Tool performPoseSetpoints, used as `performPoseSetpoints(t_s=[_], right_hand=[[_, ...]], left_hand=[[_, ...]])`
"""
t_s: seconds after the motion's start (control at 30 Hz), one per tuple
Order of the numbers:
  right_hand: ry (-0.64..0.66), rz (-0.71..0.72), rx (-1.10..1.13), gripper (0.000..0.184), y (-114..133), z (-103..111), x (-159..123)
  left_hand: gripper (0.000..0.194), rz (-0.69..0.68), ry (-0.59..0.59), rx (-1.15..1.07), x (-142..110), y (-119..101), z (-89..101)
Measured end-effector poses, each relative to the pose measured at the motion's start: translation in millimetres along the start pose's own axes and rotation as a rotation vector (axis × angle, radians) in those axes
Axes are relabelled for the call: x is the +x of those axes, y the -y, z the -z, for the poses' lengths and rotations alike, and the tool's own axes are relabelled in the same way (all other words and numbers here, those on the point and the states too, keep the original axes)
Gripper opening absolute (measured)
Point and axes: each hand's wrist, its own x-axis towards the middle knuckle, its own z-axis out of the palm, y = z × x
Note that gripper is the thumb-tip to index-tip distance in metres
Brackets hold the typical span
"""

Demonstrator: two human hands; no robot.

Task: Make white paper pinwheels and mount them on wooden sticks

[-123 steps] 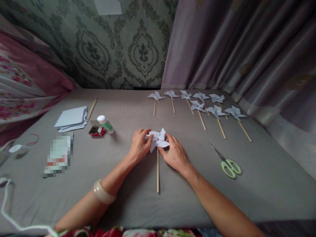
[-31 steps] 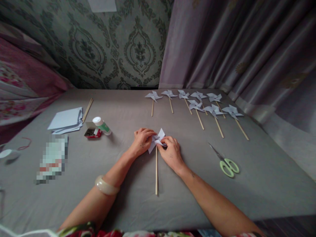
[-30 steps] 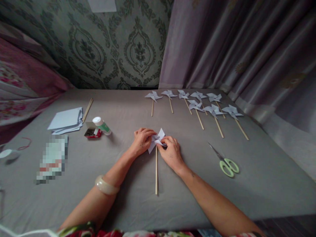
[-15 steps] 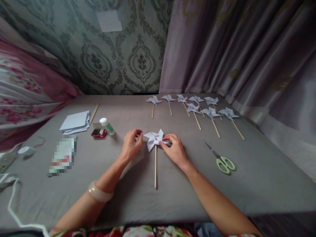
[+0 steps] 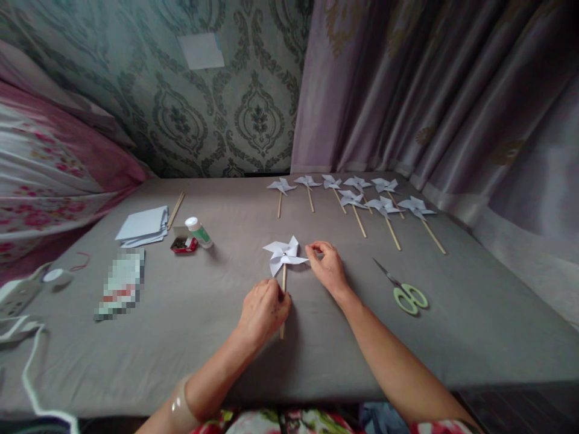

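Observation:
A white paper pinwheel [image 5: 283,255] on a thin wooden stick lies in the middle of the table, with a small pin at its centre. My left hand [image 5: 266,310] is closed round the stick below the paper blades; its fingertips are partly hidden. Just right of the pinwheel is my right hand [image 5: 328,265], fingers bent and loosely apart, close to the tip of the right blade. It appears to hold nothing.
Several finished pinwheels [image 5: 383,207] lie at the back right. Green-handled scissors [image 5: 409,296] rest on the right. At left are a glue stick [image 5: 199,233], a red box of pins [image 5: 184,244], folded paper [image 5: 143,224], sticks [image 5: 176,210], a blurred packet [image 5: 121,286] and a power strip [image 5: 20,296].
My left hand has come down from beside the blades and taken hold of the stick. My right hand has let go of the right blade and drawn slightly away.

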Motion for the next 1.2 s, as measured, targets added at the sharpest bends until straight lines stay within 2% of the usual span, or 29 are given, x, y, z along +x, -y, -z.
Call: performPoseSetpoints(t_s=[0.17, 0.3, 0.43, 0.6, 0.73, 0.87, 1.03, 1.13, 1.2], right_hand=[[0.012, -0.062, 0.046, 0.026, -3.2, 0.9, 3.1], [-0.004, -0.122, 0.080, 0.036, -4.9, 1.6, 5.9], [-0.017, -0.221, 0.196, 0.048, -4.4, 6.1, 11.0], [-0.030, -0.246, 0.298, 0.056, 5.0, 14.8, 25.9], [-0.045, -0.178, 0.363, 0.047, 30.8, 23.9, 46.1], [-0.091, 0.009, 0.329, 0.033, 63.8, 32.2, 64.9], [-0.069, 0.162, 0.063, 0.045, 84.7, 26.4, 70.9], [0.010, 0.176, -0.103, 0.054, 88.4, 18.3, 63.9], [0.161, 0.162, -0.174, 0.052, 91.5, 15.6, 57.5]], left_hand=[[0.015, 0.080, 0.001, -0.108, 5.8, 9.9, 8.9], [0.016, -0.005, -0.049, -0.283, 14.8, 27.3, 8.8], [0.017, -0.059, -0.159, -0.489, 28.3, 36.9, 8.3], [0.024, -0.092, -0.282, -0.823, 54.1, 29.6, 17.4], [0.028, -0.103, -0.338, -1.026, 73.0, 17.2, 26.0], [0.028, -0.114, -0.399, -1.093, 79.9, 9.8, 23.7], [0.032, -0.093, -0.425, -1.070, 78.6, 15.3, 10.8], [0.032, -0.068, -0.444, -1.081, 78.9, 21.8, 7.2], [0.032, -0.044, -0.455, -1.093, 79.4, 24.9, 7.1]])
